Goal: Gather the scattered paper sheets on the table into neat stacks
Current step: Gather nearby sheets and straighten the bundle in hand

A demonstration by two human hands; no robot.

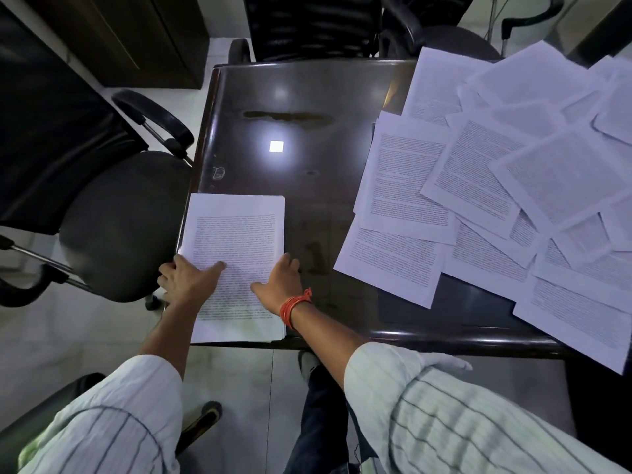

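A squared stack of printed paper sheets (239, 230) lies at the near left corner of the dark glossy table (290, 107). My left hand (186, 278) holds the stack's left edge, thumb lying on the top sheet and fingers curled over the side. On the right edge, my right hand (282, 278) grips the same way, with its thumb on the page. Several loose printed sheets (478, 186) lie overlapping and askew over the table's right half, some hanging past the near edge.
A black office chair (119, 217) stands close against the table's left side. Another black chair (307, 25) is at the far end. My legs and a shoe (307, 362) are below the near edge. Bare tabletop shows between stack and scattered sheets.
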